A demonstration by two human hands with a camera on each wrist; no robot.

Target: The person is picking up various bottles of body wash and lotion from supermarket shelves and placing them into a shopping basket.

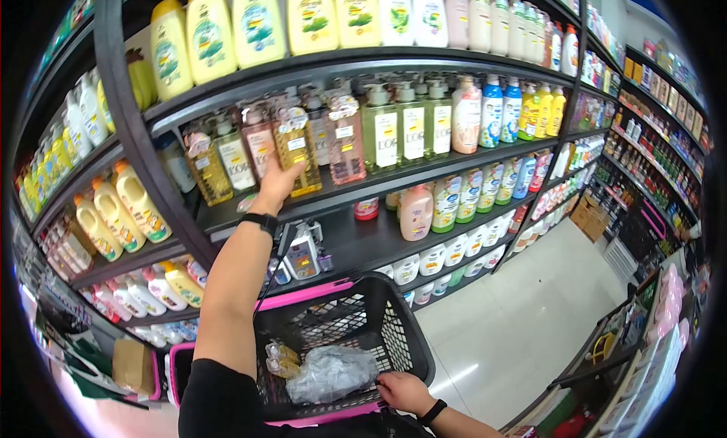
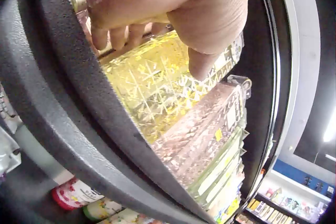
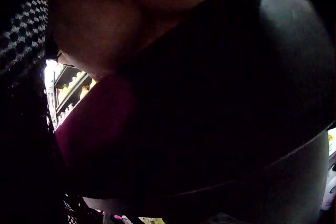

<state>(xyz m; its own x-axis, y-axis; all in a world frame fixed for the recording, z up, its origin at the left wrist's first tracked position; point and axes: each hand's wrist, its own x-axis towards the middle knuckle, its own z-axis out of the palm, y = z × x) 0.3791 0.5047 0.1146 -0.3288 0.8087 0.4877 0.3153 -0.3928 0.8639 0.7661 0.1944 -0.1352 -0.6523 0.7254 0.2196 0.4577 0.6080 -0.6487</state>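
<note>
On the middle shelf my left hand (image 1: 279,183) grips an amber pump bottle (image 1: 298,148), thumb on its front and fingers round the far side. In the left wrist view the bottle's patterned yellow surface (image 2: 152,79) shows below the left hand (image 2: 178,3). A pink pump bottle (image 1: 347,146) stands to its right, a rosy one (image 1: 256,139) to its left. Low in the head view my right hand (image 1: 407,394) holds the rim of a black shopping basket (image 1: 413,328). The right wrist view is mostly dark. Inside the basket lie a clear plastic bundle (image 1: 333,371) and small amber bottles (image 1: 282,360).
Green pump bottles (image 1: 413,131) line the shelf further right. Large yellow bottles (image 1: 257,29) fill the shelf above. A pale pink bottle (image 1: 416,212) and a boxed item (image 1: 304,254) stand on the shelf below. Tiled floor (image 1: 515,309) runs along the right, with stocked shelves beyond.
</note>
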